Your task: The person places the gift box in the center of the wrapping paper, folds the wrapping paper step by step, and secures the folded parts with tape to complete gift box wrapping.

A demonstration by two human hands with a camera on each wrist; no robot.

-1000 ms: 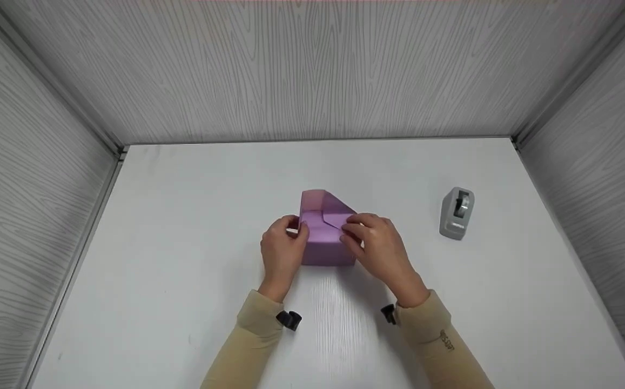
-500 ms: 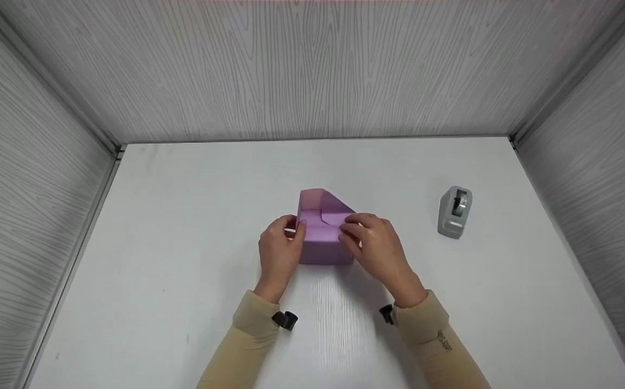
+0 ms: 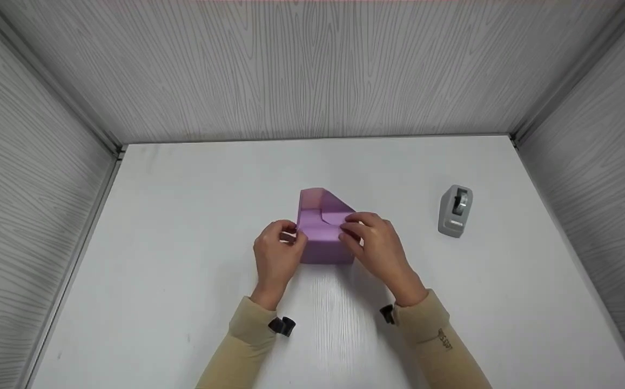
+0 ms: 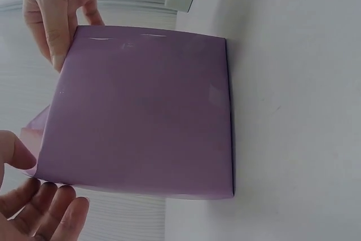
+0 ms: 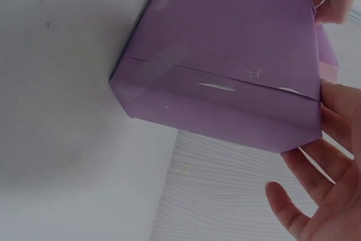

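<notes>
A purple folded-paper box (image 3: pixel 327 252) stands on the white table, its near face smooth and its far top flap (image 3: pixel 312 199) raised, with a slanting fold on the right. My left hand (image 3: pixel 277 254) pinches the near left top corner, thumb at the top edge and fingers along the left side. At the right, my right hand (image 3: pixel 380 243) grips the top edge with thumb and fingertips. The right wrist view shows small white scuffs and a strip of clear tape (image 5: pixel 152 74) across a side seam. The inside of the box is mostly hidden.
A grey tape dispenser (image 3: pixel 455 212) with a roll of tape stands at the right of the white table (image 3: pixel 193 216). Grey wood-grain panels (image 3: pixel 312 70) rise at the back and both sides.
My left hand has slid slightly nearer and to the left, its fingers shifting down the box's left edge. The right hand keeps its hold, and the box has hardly moved.
</notes>
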